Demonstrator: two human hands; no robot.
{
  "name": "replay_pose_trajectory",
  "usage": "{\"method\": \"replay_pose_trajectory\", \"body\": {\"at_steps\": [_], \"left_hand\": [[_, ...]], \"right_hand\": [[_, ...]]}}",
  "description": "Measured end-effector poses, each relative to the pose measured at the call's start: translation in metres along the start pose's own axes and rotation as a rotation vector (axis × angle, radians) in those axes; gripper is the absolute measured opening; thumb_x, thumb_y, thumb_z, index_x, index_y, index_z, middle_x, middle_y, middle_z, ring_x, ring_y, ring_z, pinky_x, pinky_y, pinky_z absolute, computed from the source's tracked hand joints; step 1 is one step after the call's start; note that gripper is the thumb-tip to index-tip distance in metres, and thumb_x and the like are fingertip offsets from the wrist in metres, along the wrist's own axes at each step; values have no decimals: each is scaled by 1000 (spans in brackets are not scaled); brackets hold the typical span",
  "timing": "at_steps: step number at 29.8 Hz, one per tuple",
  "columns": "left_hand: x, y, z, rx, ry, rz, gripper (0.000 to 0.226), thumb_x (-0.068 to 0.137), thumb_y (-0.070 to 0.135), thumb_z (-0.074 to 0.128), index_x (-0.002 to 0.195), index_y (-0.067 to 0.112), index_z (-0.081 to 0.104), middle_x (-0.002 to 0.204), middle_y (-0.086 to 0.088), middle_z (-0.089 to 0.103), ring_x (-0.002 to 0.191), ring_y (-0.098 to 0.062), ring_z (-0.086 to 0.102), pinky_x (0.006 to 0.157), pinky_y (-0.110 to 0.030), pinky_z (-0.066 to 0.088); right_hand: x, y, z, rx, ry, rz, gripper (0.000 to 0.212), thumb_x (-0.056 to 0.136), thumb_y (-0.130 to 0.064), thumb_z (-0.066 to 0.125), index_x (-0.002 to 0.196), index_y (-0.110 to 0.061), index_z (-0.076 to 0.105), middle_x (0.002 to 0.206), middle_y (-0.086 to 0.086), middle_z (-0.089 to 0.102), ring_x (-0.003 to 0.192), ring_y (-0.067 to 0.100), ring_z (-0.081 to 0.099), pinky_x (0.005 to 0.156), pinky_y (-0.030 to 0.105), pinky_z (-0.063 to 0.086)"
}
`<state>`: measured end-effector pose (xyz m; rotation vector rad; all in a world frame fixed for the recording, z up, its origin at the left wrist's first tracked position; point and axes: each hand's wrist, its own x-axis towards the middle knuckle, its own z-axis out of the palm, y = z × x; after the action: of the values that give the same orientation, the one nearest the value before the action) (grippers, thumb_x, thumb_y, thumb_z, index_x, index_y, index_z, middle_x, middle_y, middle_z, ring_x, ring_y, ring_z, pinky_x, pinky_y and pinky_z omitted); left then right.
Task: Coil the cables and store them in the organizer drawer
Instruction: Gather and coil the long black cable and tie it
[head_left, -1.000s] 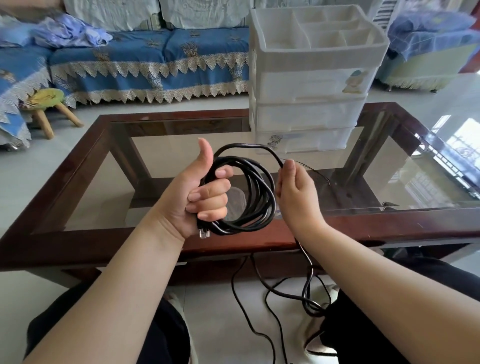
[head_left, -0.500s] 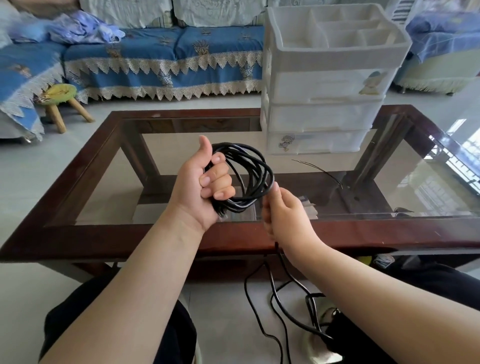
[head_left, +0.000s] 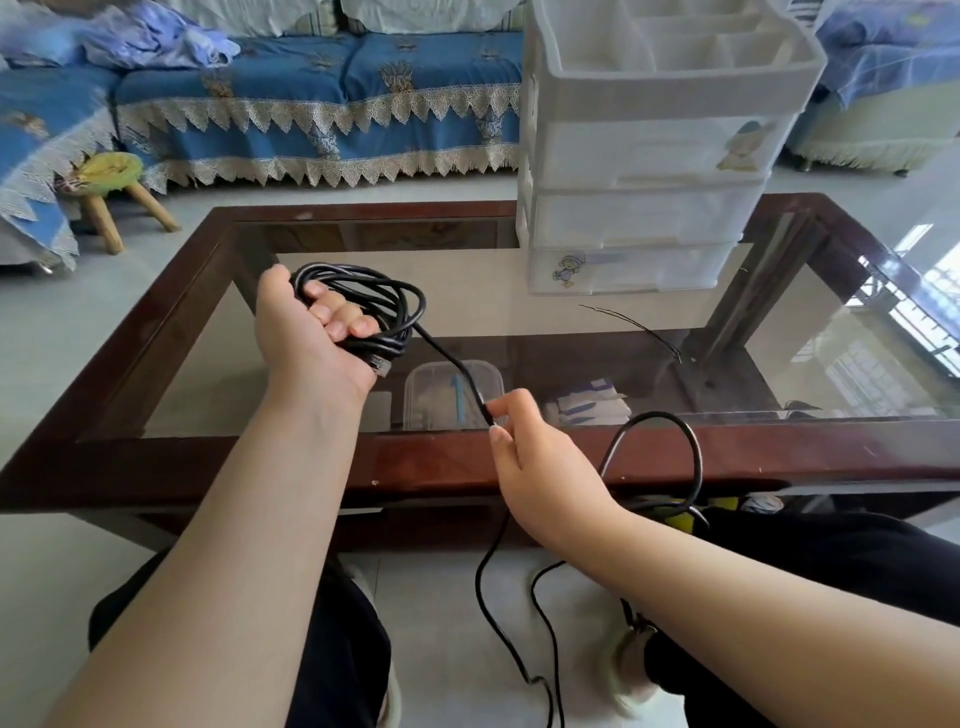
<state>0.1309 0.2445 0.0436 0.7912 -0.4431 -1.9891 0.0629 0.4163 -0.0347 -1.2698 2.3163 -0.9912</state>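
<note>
Left hand (head_left: 306, 332) with cable coil (head_left: 374, 306) before organizer (head_left: 644, 208)

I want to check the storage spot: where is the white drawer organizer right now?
The white drawer organizer stands on the far right part of the glass table, beyond both hands, with the blue sofa behind it.

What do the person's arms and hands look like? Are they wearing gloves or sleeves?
No gloves and no sleeves show. Both forearms are bare up to the picture's edge. The left hand and right hand are bare too, with short, plain nails. No rings, watch or bracelets show.
</note>
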Motion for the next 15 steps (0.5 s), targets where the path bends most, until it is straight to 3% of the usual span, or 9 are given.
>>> {"method": "replay_pose_trajectory", "body": {"at_steps": [4,8,12,15], "left_hand": [[-5,-12,1,196,-20,87,43,97,42,40,60,20,37,45,7,27,37,-11,20,39,-18,25],[-11,-27,3,444,-81,255,44,101,43,37,65,17,37,40,5,29,33,-12,24,38,-21,31],[-16,-46,-1,729,-212,491,46,103,39,34,65,13,39,39,5,35,32,-13,33,39,-27,36],[-14,-55,-7,985,-350,613,49,102,41,35,71,4,45,45,0,43,35,-14,43,40,-27,39]], "right_hand": [[4,-6,-8,-392,-40,-111,16,98,-16,36,112,-14,41,75,5,60,64,33,54,52,34,40],[6,-18,-18,-387,-150,-138,11,95,-14,38,105,-11,42,67,5,54,62,34,54,53,36,42],[7,-26,-27,-365,-227,-187,23,95,-24,43,111,-8,49,89,10,64,80,34,59,64,38,49],[11,-29,-35,-396,-237,-259,19,94,-24,46,106,-11,53,96,8,63,88,32,59,68,38,49]]}}
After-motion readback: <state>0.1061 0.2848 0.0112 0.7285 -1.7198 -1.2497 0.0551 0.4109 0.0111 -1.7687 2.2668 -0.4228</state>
